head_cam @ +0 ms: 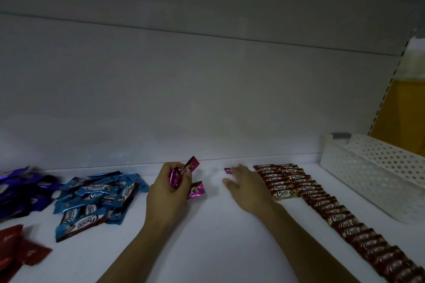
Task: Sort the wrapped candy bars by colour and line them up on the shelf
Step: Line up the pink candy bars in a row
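Left hand (169, 193): fingers curl round a small clutch of pink bars (191, 165), fanned upward, apparently kept as a ready supply so that one can be dealt out at a time. Right hand (245, 182): fingers lie nearly straight over a single pink bar (227, 170), thumb spread apart from it, so it seems to press the bar flat, not grip it. That bar lies at the back of the shelf (207, 236), just left of the brown rows (287, 181), probably as the head of a new pink line running parallel to them. The brown rows, already overlapped like tiles, mark the sorted colour. Well left of the brown rows lie the unsorted blue heap (96, 197), purple heap (20, 188) and red bars (20, 253). Right of the brown rows stands a white basket (372, 167)
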A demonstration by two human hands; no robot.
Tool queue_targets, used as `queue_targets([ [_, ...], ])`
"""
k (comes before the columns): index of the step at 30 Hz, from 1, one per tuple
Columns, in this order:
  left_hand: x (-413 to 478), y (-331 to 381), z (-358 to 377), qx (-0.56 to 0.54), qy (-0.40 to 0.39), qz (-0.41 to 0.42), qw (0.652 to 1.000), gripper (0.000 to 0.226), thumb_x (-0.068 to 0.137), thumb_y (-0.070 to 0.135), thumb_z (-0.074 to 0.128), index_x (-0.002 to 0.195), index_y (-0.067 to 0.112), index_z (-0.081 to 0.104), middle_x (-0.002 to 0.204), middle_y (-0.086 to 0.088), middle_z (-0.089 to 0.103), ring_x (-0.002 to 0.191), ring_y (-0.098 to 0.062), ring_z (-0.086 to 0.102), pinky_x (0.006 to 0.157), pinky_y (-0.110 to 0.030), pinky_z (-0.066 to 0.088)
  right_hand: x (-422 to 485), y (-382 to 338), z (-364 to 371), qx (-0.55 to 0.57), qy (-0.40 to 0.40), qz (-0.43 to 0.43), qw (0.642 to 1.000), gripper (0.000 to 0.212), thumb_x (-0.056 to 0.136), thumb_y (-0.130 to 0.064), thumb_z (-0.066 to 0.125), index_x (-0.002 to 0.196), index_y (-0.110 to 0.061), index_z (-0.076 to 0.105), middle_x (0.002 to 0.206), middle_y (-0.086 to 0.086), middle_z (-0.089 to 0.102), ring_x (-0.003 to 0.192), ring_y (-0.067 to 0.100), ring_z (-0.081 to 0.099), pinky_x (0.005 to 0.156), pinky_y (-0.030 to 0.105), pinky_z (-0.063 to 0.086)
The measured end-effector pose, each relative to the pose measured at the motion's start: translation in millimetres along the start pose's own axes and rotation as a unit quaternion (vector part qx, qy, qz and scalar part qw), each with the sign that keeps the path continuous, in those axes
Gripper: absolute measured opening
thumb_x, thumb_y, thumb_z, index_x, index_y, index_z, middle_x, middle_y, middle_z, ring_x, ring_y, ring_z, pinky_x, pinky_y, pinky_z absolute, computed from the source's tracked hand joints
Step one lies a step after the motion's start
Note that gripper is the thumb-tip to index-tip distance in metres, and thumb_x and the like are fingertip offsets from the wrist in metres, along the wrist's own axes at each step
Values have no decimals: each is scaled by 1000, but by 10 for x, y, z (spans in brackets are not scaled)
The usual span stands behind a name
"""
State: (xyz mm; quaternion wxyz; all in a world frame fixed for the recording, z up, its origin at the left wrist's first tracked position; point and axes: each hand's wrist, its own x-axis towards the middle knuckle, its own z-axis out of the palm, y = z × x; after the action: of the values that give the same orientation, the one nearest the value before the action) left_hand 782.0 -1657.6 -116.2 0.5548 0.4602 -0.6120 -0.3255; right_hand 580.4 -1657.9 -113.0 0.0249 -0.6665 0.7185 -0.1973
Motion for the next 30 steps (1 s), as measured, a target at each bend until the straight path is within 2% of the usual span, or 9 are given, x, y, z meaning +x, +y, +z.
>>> queue_targets([
  [3, 0, 4, -1, 4, 3, -3, 1000, 10, 91, 26, 62, 95, 34, 57, 69, 7, 68, 52, -10, 64, 46, -25, 48, -28, -174, -150, 246, 91, 23, 965, 29, 96, -34, 50, 104, -12, 68, 103, 1, 67, 99, 18, 62, 84, 23, 45],
  [6, 13, 6, 8, 5, 3, 3, 1000, 12, 91, 22, 62, 93, 33, 57, 67, 7, 66, 54, -12, 63, 52, -36, 53, -108, -407, -274, 463, -88, 8, 882, 34, 86, -45, 61, 90, -13, 72, 85, 3, 74, 80, 15, 69, 79, 23, 50],
  [8, 13, 9, 3, 5, 8, 9, 1000, 11, 91, 22, 61, 92, 33, 56, 66, 6, 65, 57, -14, 62, 57, -41, 53, -173, -515, -248, 480, -162, -33, 861, 20, 81, -28, 72, 87, -9, 73, 86, 7, 74, 79, 15, 69, 77, 23, 52],
  [11, 8, 27, -7, -15, 14, 9, 1000, 8, 92, 24, 60, 92, 31, 56, 67, 7, 66, 56, -13, 63, 56, -35, 54, -175, -560, -266, 517, -133, -6, 846, 2, 83, -4, 68, 83, -6, 68, 88, 15, 72, 73, 19, 68, 72, 24, 54],
  [14, 8, 43, -13, -32, 18, 1, 999, 4, 93, 26, 58, 92, 29, 56, 67, 7, 67, 46, -7, 58, 46, -22, 47, -142, -486, -357, 527, -95, 29, 844, 6, 87, -8, 64, 82, -12, 65, 83, 5, 73, 70, 16, 69, 65, 19, 47],
  [18, 1, 65, -25, -60, 10, 0, 998, 5, 93, 25, 59, 90, 30, 58, 63, 8, 65, 42, -3, 50, 41, -21, 43, -125, -428, -389, 530, -75, 40, 844, 2, 88, -9, 64, 89, -10, 64, 80, 0, 73, 67, 14, 69, 59, 14, 44],
  [24, 8, 93, -21, -81, -44, 1, 996, 7, 91, 21, 63, 97, 23, 62, 69, 9, 68, 45, -3, 51, 41, -22, 43, -140, -466, -330, 527, -87, 25, 845, 10, 88, -8, 63, 97, -5, 67, 83, 3, 73, 66, 16, 70, 58, 14, 48],
  [28, 17, 51, -20, -41, -11, 1, 999, 15, 90, 15, 64, 94, 29, 61, 70, 13, 66, 56, -4, 56, 52, -34, 48, -107, -429, -320, 555, -51, 67, 828, 3, 86, 1, 64, 85, 0, 67, 74, 8, 71, 54, 16, 67, 53, 21, 53],
  [30, 33, 27, -39, -50, 22, -16, 998, 13, 91, 17, 62, 93, 29, 60, 71, 12, 67, 57, -5, 57, 52, -36, 47, -40, -284, -334, 480, 20, 95, 872, 9, 85, 1, 65, 78, -6, 67, 71, 5, 68, 56, 15, 64, 58, 23, 52],
])
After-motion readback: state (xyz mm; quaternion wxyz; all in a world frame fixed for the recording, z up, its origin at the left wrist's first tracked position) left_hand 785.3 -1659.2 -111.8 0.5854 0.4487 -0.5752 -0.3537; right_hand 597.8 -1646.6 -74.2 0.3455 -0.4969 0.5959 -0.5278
